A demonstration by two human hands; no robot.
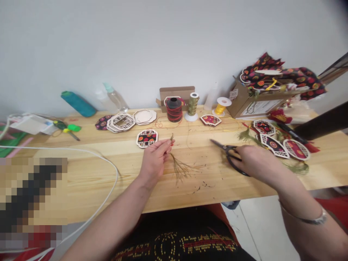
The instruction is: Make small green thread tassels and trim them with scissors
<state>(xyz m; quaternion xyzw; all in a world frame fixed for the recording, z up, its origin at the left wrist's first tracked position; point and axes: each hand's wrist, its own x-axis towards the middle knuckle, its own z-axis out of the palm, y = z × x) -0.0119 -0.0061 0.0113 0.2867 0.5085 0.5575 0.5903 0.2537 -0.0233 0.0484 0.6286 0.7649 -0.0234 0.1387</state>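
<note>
Between the pinched fingers of my left hand (157, 156) is the top of an olive-green thread tassel (179, 167), its loose strands fanning down to the right above the wooden table (108, 181). My right hand (251, 161) is on the black handles of a pair of scissors (233, 156); the blades point up and left, away from the tassel. Just behind my left hand lies a patterned ornament with a pale cut-out frame (147, 138). Small dark thread scraps (202, 186) are scattered on the wood between my hands.
Along the wall stand a red-and-black thread spool (174, 110), an olive spool (193, 107), a yellow spool (222, 106) and a teal cone (78, 103). A cardboard box (255, 105) holds patterned fabric. Finished-looking ornaments (274, 145) lie at right; a white cable (116, 174) crosses the left.
</note>
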